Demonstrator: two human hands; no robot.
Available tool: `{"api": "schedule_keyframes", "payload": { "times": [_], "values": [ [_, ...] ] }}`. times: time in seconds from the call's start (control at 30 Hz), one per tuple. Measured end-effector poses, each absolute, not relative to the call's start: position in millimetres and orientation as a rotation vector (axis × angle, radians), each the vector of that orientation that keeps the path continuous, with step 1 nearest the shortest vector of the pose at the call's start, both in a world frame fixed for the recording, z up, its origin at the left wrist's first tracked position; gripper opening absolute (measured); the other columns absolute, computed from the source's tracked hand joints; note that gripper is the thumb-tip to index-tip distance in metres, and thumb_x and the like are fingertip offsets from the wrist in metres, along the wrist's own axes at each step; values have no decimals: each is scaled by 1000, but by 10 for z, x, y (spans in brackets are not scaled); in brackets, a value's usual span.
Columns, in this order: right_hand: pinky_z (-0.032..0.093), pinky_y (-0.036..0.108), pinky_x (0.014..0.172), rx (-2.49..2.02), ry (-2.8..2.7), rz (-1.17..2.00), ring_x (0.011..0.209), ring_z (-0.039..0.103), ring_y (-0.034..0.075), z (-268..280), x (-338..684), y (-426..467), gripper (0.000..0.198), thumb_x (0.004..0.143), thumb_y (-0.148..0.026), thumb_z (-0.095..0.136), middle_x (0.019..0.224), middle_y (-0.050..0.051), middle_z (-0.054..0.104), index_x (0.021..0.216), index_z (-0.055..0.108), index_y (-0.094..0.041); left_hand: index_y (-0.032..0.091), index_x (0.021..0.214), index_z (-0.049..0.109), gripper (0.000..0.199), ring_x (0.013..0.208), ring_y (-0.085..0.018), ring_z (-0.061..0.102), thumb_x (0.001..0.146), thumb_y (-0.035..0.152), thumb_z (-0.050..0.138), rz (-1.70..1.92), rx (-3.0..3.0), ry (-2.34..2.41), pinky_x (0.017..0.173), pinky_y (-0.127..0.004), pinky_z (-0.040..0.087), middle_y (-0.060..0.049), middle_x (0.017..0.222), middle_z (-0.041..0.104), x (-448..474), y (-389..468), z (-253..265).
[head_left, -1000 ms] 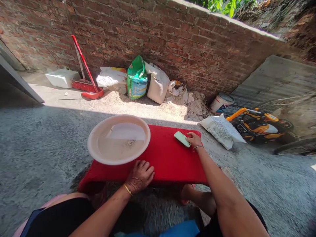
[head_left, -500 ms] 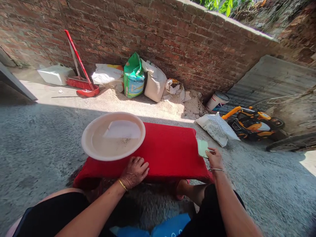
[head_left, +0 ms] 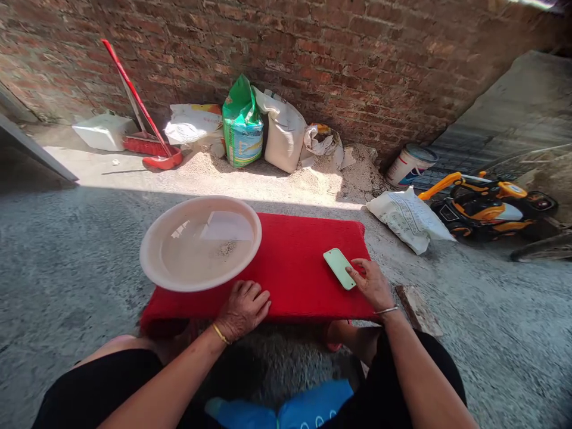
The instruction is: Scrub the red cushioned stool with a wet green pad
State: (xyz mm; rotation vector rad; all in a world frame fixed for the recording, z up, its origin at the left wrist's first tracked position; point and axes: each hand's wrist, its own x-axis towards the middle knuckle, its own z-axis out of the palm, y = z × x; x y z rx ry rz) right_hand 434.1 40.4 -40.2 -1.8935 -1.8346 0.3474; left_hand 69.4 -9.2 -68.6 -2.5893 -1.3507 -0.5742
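In the head view a pale green flat piece with rounded corners [head_left: 338, 267], shaped like a phone case, lies slantwise on the red-covered bench [head_left: 295, 268]. At its right edge is my right hand [head_left: 372, 283], thumb at the rim, fingers apart and not wrapped round it. My left hand [head_left: 245, 308] lies on the bench's near edge, fingers loosely stretched and holding nothing. Just beyond it stands a wide pale basin [head_left: 154, 271] of water, with dark specks gathered in the water.
Along the brick wall stand a green sack [head_left: 243, 128], a white sack [head_left: 283, 134], a red dustpan [head_left: 163, 159] and a bucket [head_left: 411, 164]. A flat white bag [head_left: 402, 217] and an orange toy digger [head_left: 487, 208] are at the right. A block [head_left: 417, 310] lies beside the bench.
My right hand has moved left from the bench's right edge with the green piece, which now lies on the red cover. Its grip has loosened. My left hand stays put.
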Motion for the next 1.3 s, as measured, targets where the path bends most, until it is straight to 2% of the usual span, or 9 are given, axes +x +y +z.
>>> {"api": "schedule_keyframes", "payload": {
  "times": [0.1,0.17,0.47,0.7,0.83,1.0,1.13,1.23,1.3],
  "values": [
    [43,38,88,-1880,-2002,295,101,55,25,-351,4208,344,54,80,-61,52,108,12,60,114,61,-20,23,90,64,15,86,-21,48,86,31,52,-580,-2598,-1355,81,-38,33,-5,84,60,697,-93,-673],
    [43,38,86,-1921,-2097,231,100,55,25,-337,4122,322,52,79,-59,55,110,12,59,115,61,-22,23,90,64,15,86,-20,48,86,31,52,-576,-2613,-1359,81,-38,33,-5,84,60,698,-90,-665],
    [40,30,71,-2116,-2214,55,81,58,20,-251,3946,394,41,78,-51,60,93,7,61,109,62,-24,24,89,64,14,86,-21,48,86,31,53,-585,-2620,-1370,80,-38,32,-4,83,59,703,-89,-669],
    [36,29,75,-1766,-2253,89,85,55,20,-319,3061,311,38,79,-51,59,94,7,60,107,63,-25,23,88,64,13,87,-21,48,86,29,53,-608,-2606,-1372,80,-38,32,-5,82,59,701,-89,-646],
    [36,30,76,-1779,-2286,64,86,54,21,-420,2794,319,39,79,-52,60,93,8,59,107,64,-25,23,87,64,13,85,-21,48,86,29,52,-608,-2590,-1358,79,-38,32,-5,81,59,703,-85,-653],
    [38,30,72,-2168,-2031,69,82,57,20,-368,3425,392,42,79,-52,57,96,8,59,112,62,-27,24,89,63,15,87,-21,47,88,31,50,-571,-2609,-1346,80,-38,32,-4,84,59,705,-78,-686],
    [42,34,70,-2518,-1608,132,85,61,25,-279,4285,241,49,76,-58,54,100,11,61,113,62,-27,23,88,62,15,87,-22,47,87,32,50,-598,-2598,-1361,80,-39,31,-4,84,58,718,-79,-698],
    [43,38,67,-2609,-1352,87,83,61,29,-323,4637,24,54,71,-65,53,87,12,64,103,65,-23,23,86,61,14,87,-21,47,87,32,50,-634,-2591,-1366,79,-39,31,-4,85,58,735,-94,-711],
    [44,38,63,-2472,-1363,37,79,61,30,-398,4606,-74,52,70,-68,50,80,10,64,95,65,-25,22,85,60,14,87,-21,47,86,33,51,-651,-2603,-1352,79,-39,31,-5,87,58,743,-99,-722]
  ]
}}
